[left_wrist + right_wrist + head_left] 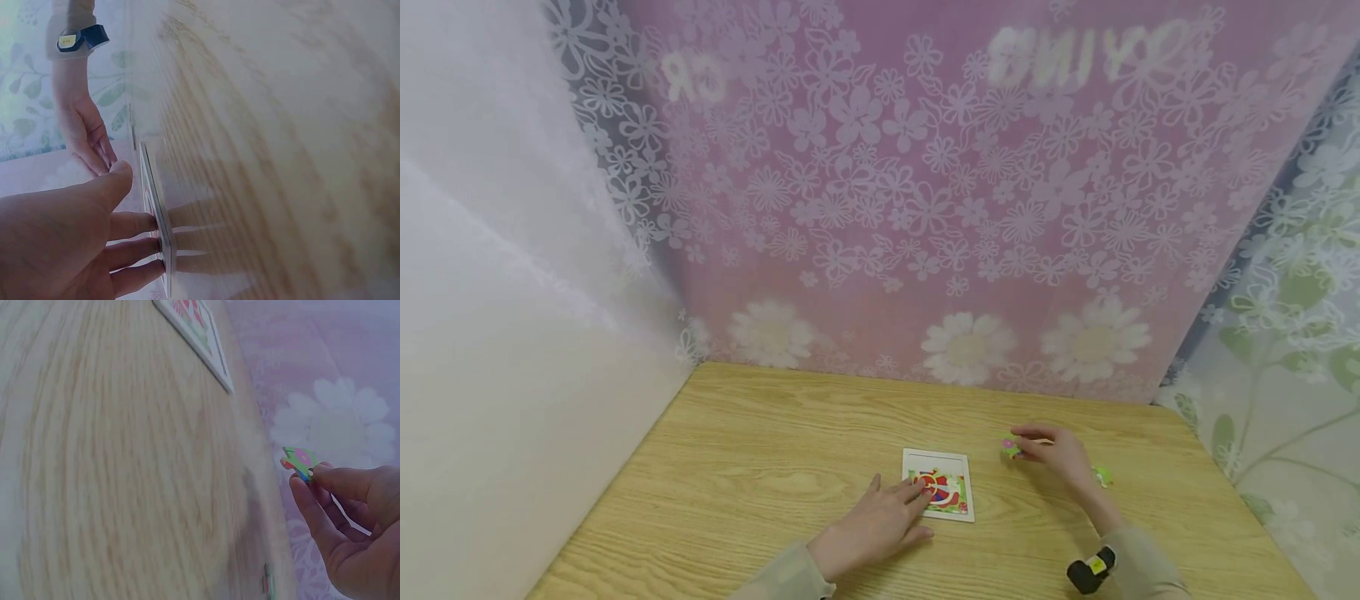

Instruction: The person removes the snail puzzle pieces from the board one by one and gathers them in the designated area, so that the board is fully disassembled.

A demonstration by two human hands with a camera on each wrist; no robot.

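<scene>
A white-framed jigsaw puzzle (951, 493) lies on the wooden table, its lower part filled with red, green and blue pieces and its upper part showing bare white backing. My left hand (880, 518) rests on it with straight fingers, their tips pressing the pieces at its left side. To the right of the frame, my right hand (1060, 457) pinches a small green puzzle piece (300, 461) with a pink spot between thumb and fingers. The piece is held up above the table. Another green puzzle piece (1102, 476) lies on the table just right of the right hand.
The wooden table (760, 450) runs back to a pink flowered curtain (880, 208). A plain white curtain (512, 333) hangs at the left, a leafy one (1300, 375) at the right. A black strap device (1091, 570) sits on the right wrist.
</scene>
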